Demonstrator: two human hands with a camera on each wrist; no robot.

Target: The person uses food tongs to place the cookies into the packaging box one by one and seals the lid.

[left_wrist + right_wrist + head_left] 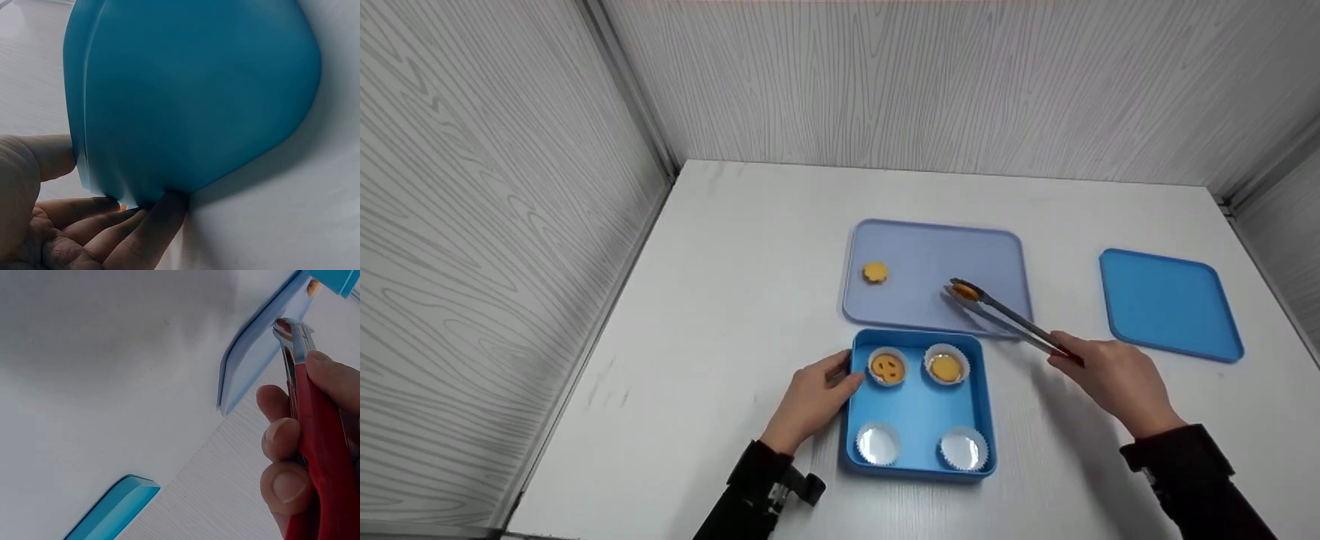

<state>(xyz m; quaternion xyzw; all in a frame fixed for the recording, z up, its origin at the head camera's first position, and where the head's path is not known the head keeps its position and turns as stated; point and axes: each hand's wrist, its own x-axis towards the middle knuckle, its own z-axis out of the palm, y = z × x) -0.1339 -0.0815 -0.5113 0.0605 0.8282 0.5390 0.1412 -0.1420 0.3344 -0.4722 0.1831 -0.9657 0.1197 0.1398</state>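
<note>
In the head view, my left hand (813,399) grips the left wall of a blue box (915,415), thumb at the rim and fingers along the outer side. Four-cornered inside it stand white paper cups: a cup holds a cookie with holes (887,368), another a plain yellow cookie (945,367), and the two near cups (877,444) hold nothing visible. My right hand (1116,379) holds metal tongs (1009,315) by their red handles (320,433). A brownish cookie (964,292) is pinched between the tong tips, over the lavender tray (915,244).
A yellow flower-shaped cookie (875,271) lies at the left of the lavender tray. To the right, a flat blue tray (1174,304) lies on the white table (720,300). Grey wood-grain panels (840,90) rise behind the table and at both sides.
</note>
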